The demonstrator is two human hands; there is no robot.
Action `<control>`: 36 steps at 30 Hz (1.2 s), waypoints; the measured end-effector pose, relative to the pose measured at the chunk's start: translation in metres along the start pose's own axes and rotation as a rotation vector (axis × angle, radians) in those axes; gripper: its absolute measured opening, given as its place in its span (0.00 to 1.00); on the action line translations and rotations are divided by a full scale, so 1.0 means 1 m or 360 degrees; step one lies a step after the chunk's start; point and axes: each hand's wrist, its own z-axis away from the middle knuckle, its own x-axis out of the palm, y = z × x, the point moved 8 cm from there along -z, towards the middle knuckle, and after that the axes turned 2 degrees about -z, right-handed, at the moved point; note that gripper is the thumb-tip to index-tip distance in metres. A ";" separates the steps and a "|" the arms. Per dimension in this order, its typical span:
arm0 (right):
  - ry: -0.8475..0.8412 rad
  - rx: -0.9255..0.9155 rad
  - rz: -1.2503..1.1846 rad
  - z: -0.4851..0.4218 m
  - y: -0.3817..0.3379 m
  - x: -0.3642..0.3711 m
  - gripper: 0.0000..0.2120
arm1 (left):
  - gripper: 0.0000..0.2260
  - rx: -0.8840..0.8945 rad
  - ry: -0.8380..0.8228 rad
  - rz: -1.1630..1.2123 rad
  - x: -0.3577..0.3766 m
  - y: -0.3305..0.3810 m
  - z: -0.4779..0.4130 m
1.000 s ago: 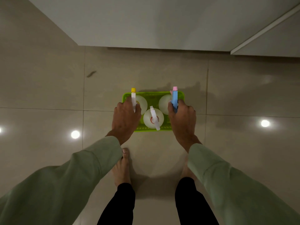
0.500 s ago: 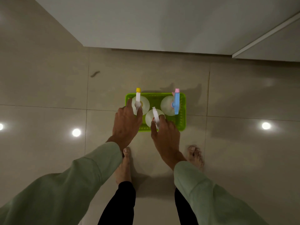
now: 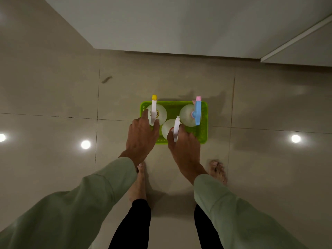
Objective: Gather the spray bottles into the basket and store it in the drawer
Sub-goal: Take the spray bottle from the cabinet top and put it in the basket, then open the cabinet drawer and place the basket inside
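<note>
A bright green basket (image 3: 203,133) rests on the tiled floor in front of my bare feet. Three white spray bottles stand upright in it. The one with the yellow nozzle (image 3: 154,109) is at the back left, and my left hand (image 3: 142,139) grips it around the neck. The all-white bottle (image 3: 175,128) stands at the front middle with my right hand (image 3: 185,146) closed around its trigger head. The bottle with the blue and pink sprayer (image 3: 197,112) stands at the back right, untouched.
A pale cabinet front (image 3: 170,24) rises just beyond the basket, with a lighter edge (image 3: 294,40) at the right. Glossy floor tiles reflect ceiling lights (image 3: 85,144). A dark smudge (image 3: 106,79) marks the floor at the back left.
My right hand let go of the blue and pink bottle and moved left onto the white bottle in the middle. My left hand stayed on the yellow-nozzle bottle.
</note>
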 end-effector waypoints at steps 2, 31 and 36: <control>-0.0006 0.0009 -0.0014 0.002 0.003 -0.001 0.15 | 0.21 0.0017 0.0013 0.0012 -0.001 0.000 0.000; -0.0216 0.0535 -0.0357 -0.041 0.152 0.033 0.18 | 0.25 -0.0545 -0.0141 0.0354 0.074 -0.088 -0.029; -0.0192 0.0460 -0.0332 -0.039 0.133 0.007 0.14 | 0.24 -0.0470 -0.0086 0.0315 0.044 -0.073 -0.026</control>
